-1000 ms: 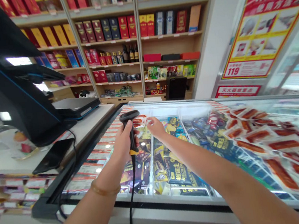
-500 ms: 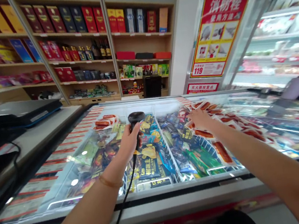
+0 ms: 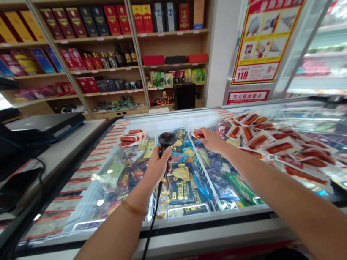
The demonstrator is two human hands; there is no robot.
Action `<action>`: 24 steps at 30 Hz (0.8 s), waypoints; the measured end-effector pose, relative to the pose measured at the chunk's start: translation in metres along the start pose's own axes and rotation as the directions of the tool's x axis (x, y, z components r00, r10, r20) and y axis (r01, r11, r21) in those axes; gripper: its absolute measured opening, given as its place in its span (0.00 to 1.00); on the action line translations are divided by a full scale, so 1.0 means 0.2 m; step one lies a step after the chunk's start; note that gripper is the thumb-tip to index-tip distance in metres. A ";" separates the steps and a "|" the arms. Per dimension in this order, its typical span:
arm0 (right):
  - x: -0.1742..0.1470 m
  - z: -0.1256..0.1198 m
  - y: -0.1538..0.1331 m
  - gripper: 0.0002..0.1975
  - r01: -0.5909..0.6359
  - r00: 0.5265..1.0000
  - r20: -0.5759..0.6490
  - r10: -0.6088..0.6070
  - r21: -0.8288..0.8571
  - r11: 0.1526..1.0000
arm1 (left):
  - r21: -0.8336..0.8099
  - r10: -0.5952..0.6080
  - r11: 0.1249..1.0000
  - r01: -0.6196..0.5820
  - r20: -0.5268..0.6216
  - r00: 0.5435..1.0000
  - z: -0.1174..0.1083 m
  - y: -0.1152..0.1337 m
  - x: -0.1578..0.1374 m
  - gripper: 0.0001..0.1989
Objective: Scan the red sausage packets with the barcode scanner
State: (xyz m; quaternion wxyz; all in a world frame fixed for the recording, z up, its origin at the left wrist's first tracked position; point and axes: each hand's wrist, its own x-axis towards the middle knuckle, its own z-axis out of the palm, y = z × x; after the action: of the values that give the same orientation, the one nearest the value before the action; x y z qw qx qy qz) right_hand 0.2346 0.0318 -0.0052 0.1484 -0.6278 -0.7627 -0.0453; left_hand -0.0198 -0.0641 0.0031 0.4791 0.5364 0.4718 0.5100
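Note:
My left hand (image 3: pixel 159 164) is wrapped round the handle of a black barcode scanner (image 3: pixel 167 138), whose cord hangs down toward me. To its right, my right hand (image 3: pixel 210 139) pinches a packaged sausage (image 3: pixel 198 134) by its end, above the freezer's glass top. A large heap of packaged sausages (image 3: pixel 282 146) lies on the glass to the right of that hand. Past my left hand, a small group of packaged sausages (image 3: pixel 131 138) rests on the glass at the far left.
Beneath the glass of the chest freezer (image 3: pixel 82 193), wire baskets hold bagged frozen goods (image 3: pixel 180 184). A counter with a flat grey device (image 3: pixel 47 123) stands at left. Shelves of boxes and bottles (image 3: pixel 97 61) line the back, beside a red wall poster (image 3: pixel 274 23).
My right hand has moved left from the heap with a packaged sausage, toward the scanner. My view has shifted slightly, and my left hand still grips the scanner.

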 end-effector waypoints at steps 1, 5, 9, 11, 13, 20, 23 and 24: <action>-0.01 0.04 -0.05 0.19 -0.027 0.999 -0.030 0.027 0.030 0.999 | 0.007 0.002 1.000 -0.002 -0.001 1.000 0.00 0.00 0.00 0.24; -0.05 0.12 -0.15 0.22 -0.049 0.994 -0.093 0.052 0.034 0.998 | 0.037 0.026 0.999 -0.027 0.006 1.000 0.00 0.02 -0.01 0.24; -0.07 0.11 -0.12 0.23 -0.030 0.992 -0.126 0.031 0.014 0.999 | 0.025 0.062 0.998 -0.063 0.048 0.997 0.01 0.03 -0.03 0.25; -0.08 0.10 -0.11 0.23 -0.014 0.989 -0.145 0.015 0.010 1.000 | 0.017 0.076 0.997 -0.078 0.085 0.993 0.01 0.03 -0.04 0.25; -0.07 0.09 -0.11 0.23 -0.012 0.986 -0.169 0.014 0.008 1.000 | 0.002 0.090 0.996 -0.091 0.124 0.988 0.01 0.03 -0.05 0.26; -0.06 0.07 -0.08 0.22 -0.057 0.971 -0.230 0.067 0.050 0.997 | -0.031 0.117 0.993 -0.112 0.211 0.971 0.01 0.04 -0.07 0.31; -0.05 0.05 -0.07 0.23 -0.060 0.959 -0.272 0.074 0.062 0.996 | -0.023 0.120 0.993 -0.118 0.258 0.959 0.01 0.03 -0.08 0.29; -0.05 0.05 -0.06 0.23 -0.059 0.956 -0.283 0.075 0.062 0.996 | -0.019 0.118 0.993 -0.118 0.275 0.954 0.01 0.03 -0.08 0.27</action>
State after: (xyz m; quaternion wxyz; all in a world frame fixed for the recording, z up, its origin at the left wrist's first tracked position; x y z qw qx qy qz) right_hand 0.2220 0.0223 -0.0163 0.2749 -0.6360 -0.7126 -0.1101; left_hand -0.0178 -0.0809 0.0075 0.5094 0.6287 0.3670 0.4588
